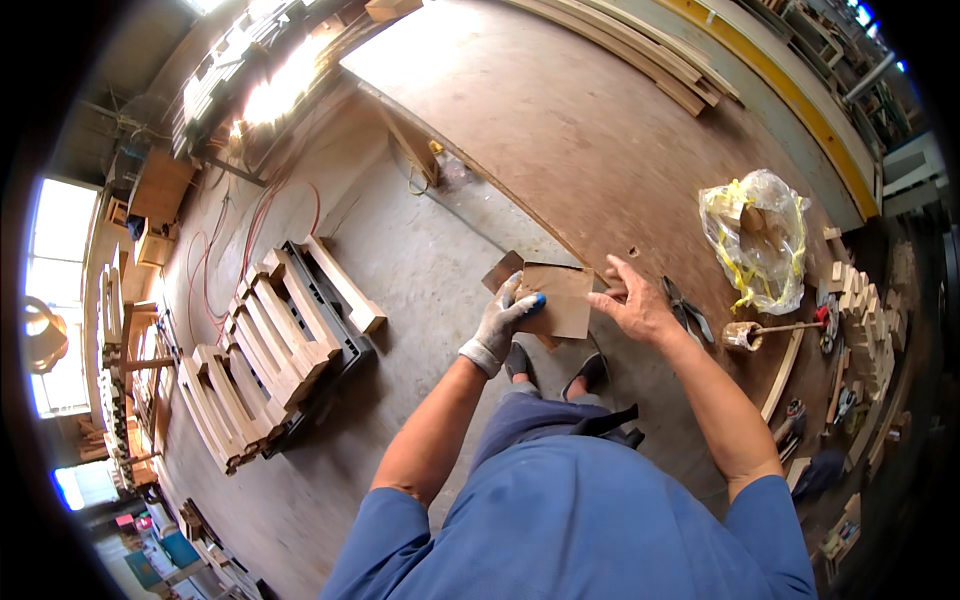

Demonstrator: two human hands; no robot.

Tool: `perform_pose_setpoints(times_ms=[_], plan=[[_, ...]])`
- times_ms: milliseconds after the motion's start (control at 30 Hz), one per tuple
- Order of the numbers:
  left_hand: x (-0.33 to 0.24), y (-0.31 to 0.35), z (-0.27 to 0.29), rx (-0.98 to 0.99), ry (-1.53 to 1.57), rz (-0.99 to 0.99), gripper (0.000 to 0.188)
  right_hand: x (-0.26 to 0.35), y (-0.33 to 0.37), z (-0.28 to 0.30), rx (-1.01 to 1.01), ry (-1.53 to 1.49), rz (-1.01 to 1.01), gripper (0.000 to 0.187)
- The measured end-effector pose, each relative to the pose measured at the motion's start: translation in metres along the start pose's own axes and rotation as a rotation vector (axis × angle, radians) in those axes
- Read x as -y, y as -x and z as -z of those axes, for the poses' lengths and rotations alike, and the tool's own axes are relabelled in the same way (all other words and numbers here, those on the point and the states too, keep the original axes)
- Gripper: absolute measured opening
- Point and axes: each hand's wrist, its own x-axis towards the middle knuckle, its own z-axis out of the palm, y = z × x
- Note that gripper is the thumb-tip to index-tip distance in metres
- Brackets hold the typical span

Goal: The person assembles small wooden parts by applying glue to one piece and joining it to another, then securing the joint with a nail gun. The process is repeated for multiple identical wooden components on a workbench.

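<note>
My left hand (498, 327), in a pale work glove with a blue thumb tip, is closed on a tan square piece (566, 302), flat like card or sandpaper. Beyond its fingers juts a brown, smooth flat plate (503, 271); whether it is part of the same thing I cannot tell. My right hand (640, 303) is bare, its thumb and fingers apart at the right edge of the square. The thumb comes close to that edge, and contact is unclear. Beside this hand, pliers (687, 311) lie on the brown worktable (560, 130).
A clear plastic bag (757, 240) with yellow edging and a round pot with a brush (742, 336) are on the table's right. Long wood strips (640, 50) lie at its far side. Slatted wooden frames (270, 360) stack on a black pallet at left. Red hoses (265, 215) cross the floor.
</note>
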Motion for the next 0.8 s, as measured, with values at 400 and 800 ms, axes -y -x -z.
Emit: perform_pose_setpoints(times_ms=[400, 800], plan=[[-0.028, -0.019, -0.019, -0.08, 0.013, 0.101, 0.056, 0.014, -0.028, -0.033, 0.054, -0.392, 0.093, 0.068], [0.044, -0.008, -0.022, -0.15, 0.161, -0.051, 0.051, -0.012, -0.004, -0.013, -0.072, -0.083, 0.055, 0.06]])
